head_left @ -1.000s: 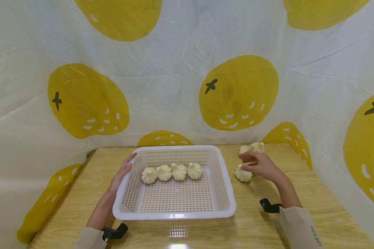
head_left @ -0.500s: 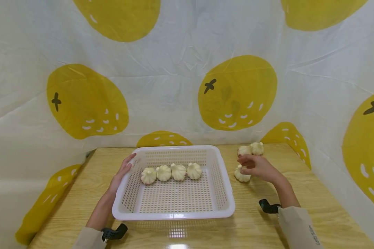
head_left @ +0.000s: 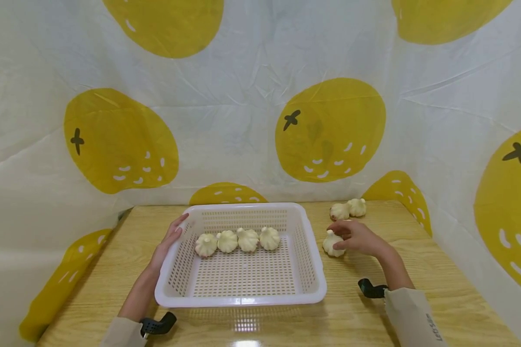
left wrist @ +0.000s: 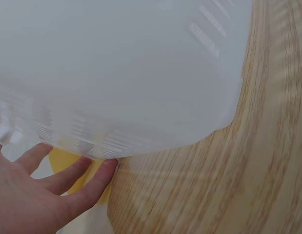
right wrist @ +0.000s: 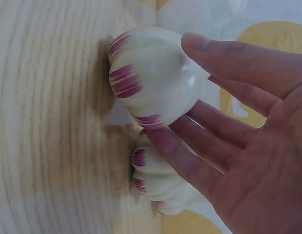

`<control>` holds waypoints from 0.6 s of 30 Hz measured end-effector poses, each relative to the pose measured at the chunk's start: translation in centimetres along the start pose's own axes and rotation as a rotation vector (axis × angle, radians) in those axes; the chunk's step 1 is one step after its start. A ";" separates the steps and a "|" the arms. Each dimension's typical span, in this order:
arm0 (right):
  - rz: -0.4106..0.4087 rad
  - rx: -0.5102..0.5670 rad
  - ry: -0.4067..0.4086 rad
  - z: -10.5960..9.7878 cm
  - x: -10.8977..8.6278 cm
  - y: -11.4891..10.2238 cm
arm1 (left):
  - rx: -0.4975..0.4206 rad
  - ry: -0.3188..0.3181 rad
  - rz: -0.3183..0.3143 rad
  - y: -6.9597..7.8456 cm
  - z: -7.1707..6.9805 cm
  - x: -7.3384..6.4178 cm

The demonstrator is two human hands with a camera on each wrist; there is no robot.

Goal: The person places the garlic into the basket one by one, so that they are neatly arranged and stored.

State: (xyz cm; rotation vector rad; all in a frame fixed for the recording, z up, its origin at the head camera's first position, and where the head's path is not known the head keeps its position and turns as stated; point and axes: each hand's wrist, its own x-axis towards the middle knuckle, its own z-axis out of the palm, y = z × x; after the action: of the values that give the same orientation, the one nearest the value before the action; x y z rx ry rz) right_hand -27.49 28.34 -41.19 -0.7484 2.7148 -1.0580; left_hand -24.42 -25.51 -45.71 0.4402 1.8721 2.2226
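Observation:
My right hand point(head_left: 358, 237) has its thumb and fingers on either side of a garlic bulb point(head_left: 332, 245) to the right of the basket. In the right wrist view, the thumb lies on one side of this bulb point(right wrist: 151, 73), with purple streaks at its base, and the fingers on the other. My left hand point(head_left: 164, 248) rests against the left side of a white plastic basket point(head_left: 243, 302). Its spread, fairly straight fingers point(left wrist: 94, 187) touch the basket's outer wall in the left wrist view. Several garlic bulbs point(head_left: 248, 239) sit in a row inside the basket.
Two more garlic bulbs point(head_left: 339, 211) lie together at the back right of the wooden table point(head_left: 421, 270). Behind the table hangs a white sheet point(head_left: 230, 130) printed with yellow fruit. Dark wrist devices point(head_left: 158, 324) are worn on both wrists.
My right hand has come down and slightly left onto the near garlic bulb, which has shifted a little toward the basket. My left hand and the basket stay where they were.

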 end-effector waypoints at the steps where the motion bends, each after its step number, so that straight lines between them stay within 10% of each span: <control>1: 0.002 -0.002 -0.005 0.0 0.0 0.0 | -0.004 -0.002 0.001 0.0 0.0 0.0; 18: 0.015 -0.016 -0.091 0.3 -0.1 0.7 | 0.011 0.007 -0.001 0.1 0.0 -0.1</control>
State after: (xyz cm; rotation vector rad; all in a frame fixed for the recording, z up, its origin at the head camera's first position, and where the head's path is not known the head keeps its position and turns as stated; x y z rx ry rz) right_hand -27.60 28.62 -41.90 -0.7580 2.6513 -0.9762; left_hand -24.30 -25.52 -45.61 0.4334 1.8878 2.2171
